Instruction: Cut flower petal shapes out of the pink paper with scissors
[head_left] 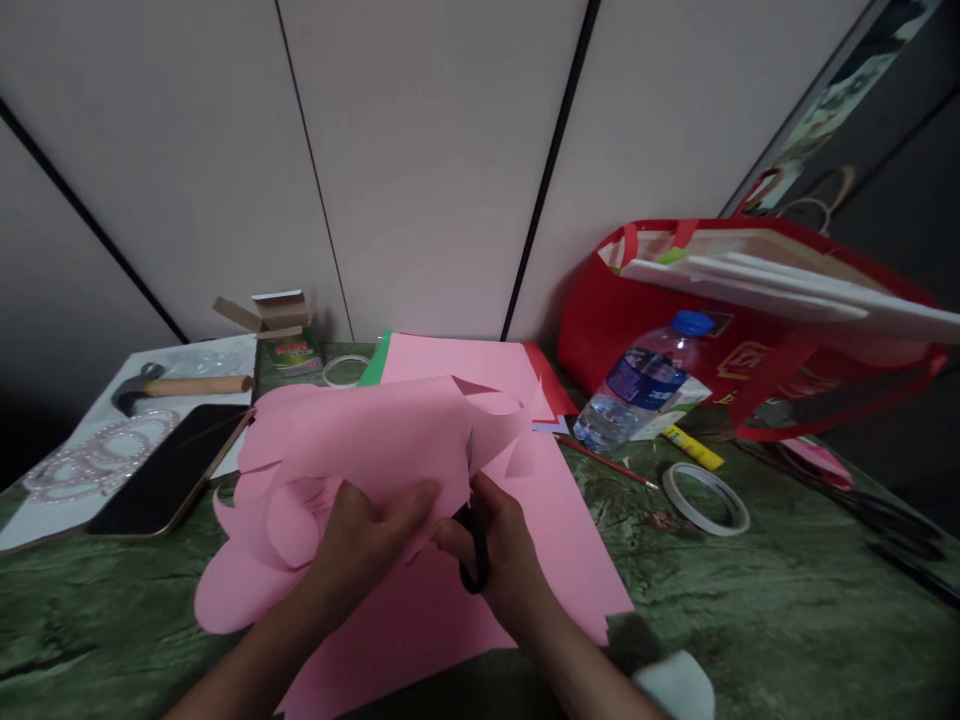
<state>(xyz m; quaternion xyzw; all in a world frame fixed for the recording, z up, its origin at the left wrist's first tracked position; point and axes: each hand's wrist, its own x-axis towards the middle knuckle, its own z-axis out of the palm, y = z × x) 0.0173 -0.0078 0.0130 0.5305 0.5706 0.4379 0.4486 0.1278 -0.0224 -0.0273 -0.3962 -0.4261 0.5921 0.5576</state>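
Observation:
My left hand (367, 530) grips a curled sheet of pink paper (382, 430), thumb on top and fingers underneath. In my right hand (502, 540) is a pair of scissors (478, 560) with black handles; its blades reach up into the paper's right side, beside a cut strip that curls away. Several rounded pink paper cutouts (240, 590) lie left of my left hand. Under both hands rests a larger pink sheet (555, 560), and behind it a stack of coloured paper (457, 360) shows green and red edges.
At left are a hammer (195, 385), beaded strands (112, 455), a phone (176, 470) and an opened small box (289, 335). A water bottle (637, 385), red bag (600, 310), tape roll (705, 500), yellow tube (694, 447) and thin red stick (600, 458) are at right.

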